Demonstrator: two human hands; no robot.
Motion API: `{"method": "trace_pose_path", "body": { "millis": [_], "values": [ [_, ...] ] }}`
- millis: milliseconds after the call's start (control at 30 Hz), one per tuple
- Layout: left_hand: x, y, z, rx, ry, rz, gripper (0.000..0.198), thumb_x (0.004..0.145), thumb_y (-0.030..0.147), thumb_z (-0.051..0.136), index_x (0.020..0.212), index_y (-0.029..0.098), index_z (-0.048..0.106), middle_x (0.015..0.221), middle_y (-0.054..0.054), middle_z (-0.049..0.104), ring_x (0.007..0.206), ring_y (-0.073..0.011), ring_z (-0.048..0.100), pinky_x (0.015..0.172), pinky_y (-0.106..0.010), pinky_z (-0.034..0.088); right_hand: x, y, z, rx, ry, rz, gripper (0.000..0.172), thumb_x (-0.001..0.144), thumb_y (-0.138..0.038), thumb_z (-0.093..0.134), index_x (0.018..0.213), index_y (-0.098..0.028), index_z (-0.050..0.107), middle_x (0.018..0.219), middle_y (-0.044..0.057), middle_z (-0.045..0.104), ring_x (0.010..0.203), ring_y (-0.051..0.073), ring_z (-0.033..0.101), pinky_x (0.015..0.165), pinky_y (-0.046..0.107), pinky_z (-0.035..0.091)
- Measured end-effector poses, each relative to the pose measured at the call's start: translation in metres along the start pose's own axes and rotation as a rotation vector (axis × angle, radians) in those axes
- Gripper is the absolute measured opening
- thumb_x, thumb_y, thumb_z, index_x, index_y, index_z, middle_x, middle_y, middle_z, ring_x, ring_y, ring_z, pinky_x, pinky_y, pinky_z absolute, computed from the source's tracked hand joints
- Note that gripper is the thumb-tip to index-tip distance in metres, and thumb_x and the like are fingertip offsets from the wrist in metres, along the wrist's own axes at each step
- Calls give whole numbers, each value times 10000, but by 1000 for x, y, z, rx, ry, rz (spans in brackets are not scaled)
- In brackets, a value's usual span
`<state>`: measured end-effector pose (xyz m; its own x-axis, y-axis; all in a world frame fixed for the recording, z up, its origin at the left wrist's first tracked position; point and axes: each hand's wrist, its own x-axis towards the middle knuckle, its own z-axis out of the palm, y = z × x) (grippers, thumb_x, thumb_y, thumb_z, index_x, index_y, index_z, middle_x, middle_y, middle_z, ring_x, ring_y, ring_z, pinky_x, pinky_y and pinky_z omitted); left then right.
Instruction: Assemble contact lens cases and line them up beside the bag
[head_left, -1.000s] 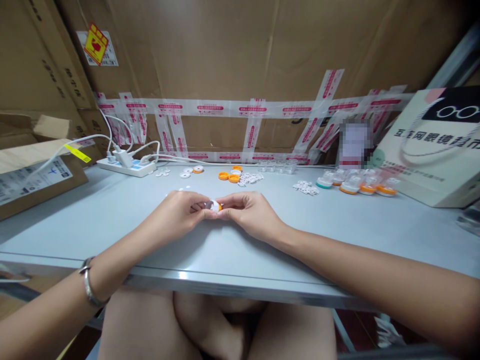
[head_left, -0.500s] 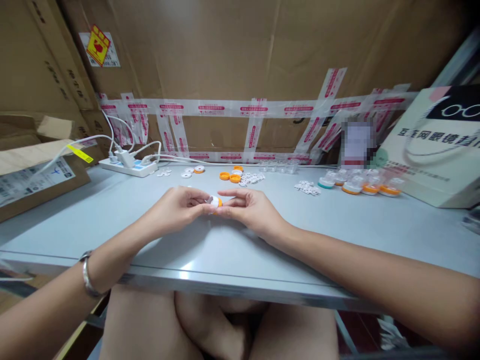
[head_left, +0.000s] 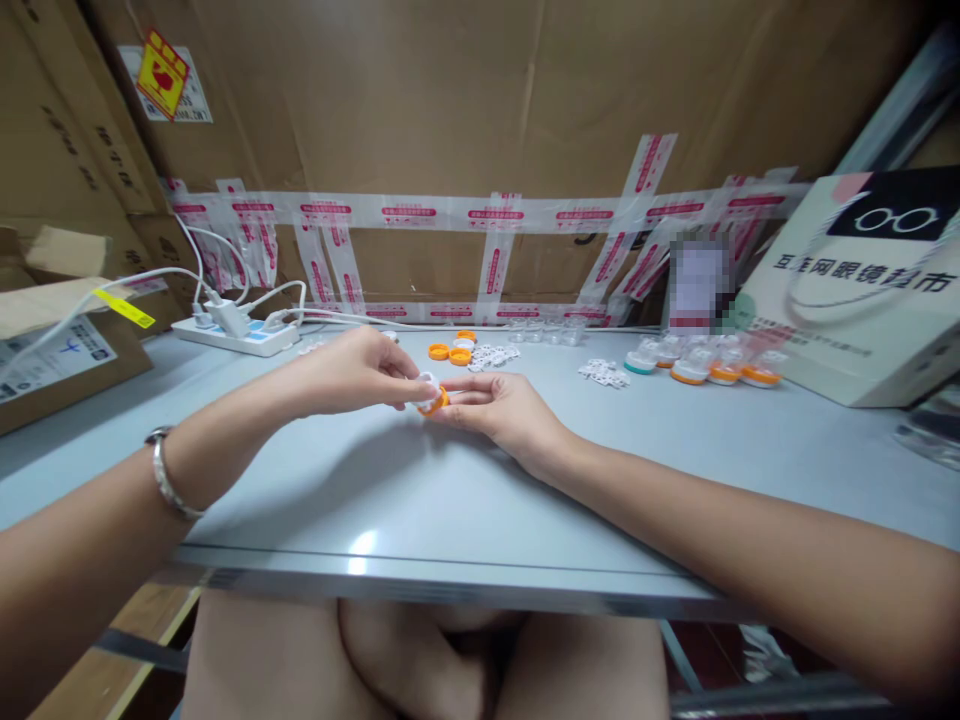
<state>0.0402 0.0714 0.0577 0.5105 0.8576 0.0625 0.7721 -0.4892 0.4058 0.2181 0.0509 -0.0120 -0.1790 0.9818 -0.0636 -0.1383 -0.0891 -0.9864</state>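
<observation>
Head view: both hands are brought together a little above the middle of the worktop (head_left: 450, 500), fingertip to fingertip. The left hand (head_left: 360, 370) is closed into a tight pinch, and a small white piece (head_left: 426, 381) is nipped between thumb and forefinger. The right hand (head_left: 504, 412) is spread much looser, fingers stretched out towards the left. An orange cap (head_left: 436, 403) is kept right at its tips, between thumb and forefinger as far as can be made out.

The white piece is held touching the cap, just on top of it. Parts this tiny are probably kept up at the fingertips so they can be lined up by eye, which would be awkward flat on the worktop. So the two parts sit exactly where the hands meet, clear of the surface.

Everything else looks laid out within arm's reach behind the hands. Loose orange caps (head_left: 448, 352) are set just beyond, next to a heap of little white bits (head_left: 491, 355), with a second heap (head_left: 604, 373) further right. A row of clear cases (head_left: 705, 365) is lined up by the white bag (head_left: 855, 300). A power strip (head_left: 232, 335) is parked at the far left, well apart from the hands.
</observation>
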Motion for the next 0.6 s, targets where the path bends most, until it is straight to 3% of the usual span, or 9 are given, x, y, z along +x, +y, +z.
{"method": "trace_pose_path", "body": {
  "millis": [133,233,333,400,500,600],
  "values": [
    [-4,-17,-10,100,-135,-56,385,712,532,610,890,214,734,682,5,718,620,-155,627,499,-195,391,2,1,0,-31,14,44,324,606,-55,774,901,-150,682,699,7,733,650,123,691,788,308,558],
    [-9,-27,-5,239,-196,-26,348,744,474,578,955,240,726,718,0,711,622,-157,630,530,-210,413,2,0,-1,-52,-5,71,329,640,-19,733,932,-156,665,750,9,730,674,107,681,779,279,544],
    [-15,-32,4,286,-206,69,309,785,357,516,1012,288,713,851,-17,693,689,-164,642,619,-238,453,2,0,-3,-55,-39,80,333,645,-31,729,938,-174,659,773,2,720,692,105,673,790,281,530],
    [-17,-32,8,287,-151,101,343,791,372,518,1081,300,685,1005,-39,665,751,-183,649,678,-276,473,4,0,-4,-29,-56,94,354,630,-66,750,951,-183,657,767,-6,711,687,107,666,794,292,525],
    [-13,-30,12,157,-4,60,497,770,505,557,1184,237,620,1118,-87,636,812,-226,654,724,-336,502,7,1,-4,39,-24,105,399,580,-130,799,949,-172,652,774,-6,705,696,105,658,811,295,511],
    [-1,-26,19,-204,5,-26,494,766,546,567,1092,180,630,925,-80,700,746,-215,663,653,-319,528,11,1,-2,109,39,90,466,473,-187,863,880,-161,638,774,-9,704,693,95,645,806,281,500]
  ]
}}
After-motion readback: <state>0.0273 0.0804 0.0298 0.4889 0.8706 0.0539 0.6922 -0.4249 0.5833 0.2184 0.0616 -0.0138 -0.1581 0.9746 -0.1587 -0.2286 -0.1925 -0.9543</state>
